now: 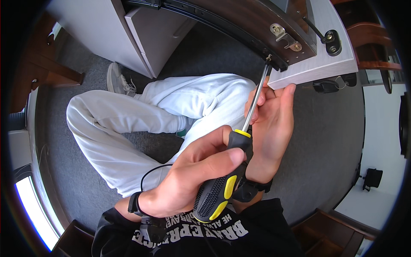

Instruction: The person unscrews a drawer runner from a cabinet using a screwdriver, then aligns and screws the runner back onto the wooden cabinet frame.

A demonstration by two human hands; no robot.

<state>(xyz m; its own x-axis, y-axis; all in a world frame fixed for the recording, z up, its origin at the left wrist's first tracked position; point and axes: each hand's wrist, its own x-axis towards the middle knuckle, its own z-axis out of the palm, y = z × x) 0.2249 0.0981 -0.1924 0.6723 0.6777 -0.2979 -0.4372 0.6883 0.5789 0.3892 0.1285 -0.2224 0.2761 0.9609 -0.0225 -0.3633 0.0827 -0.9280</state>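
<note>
Head view: our left hand [188, 180] fingers clamped on the screwdriver [222, 184] handle, tip at a screw [269, 57] under the drawer rail [222, 25]. Right hand [272, 124] fingers pinch the shaft, steadying. Stiff, light tool; rubber handle looks grippy.

The person wears light grey trousers [141, 115], a black shirt [188, 235] with white print (letters not described), a grey sneaker [117, 79], and black wrist straps [136, 203] on both wrists.
</note>
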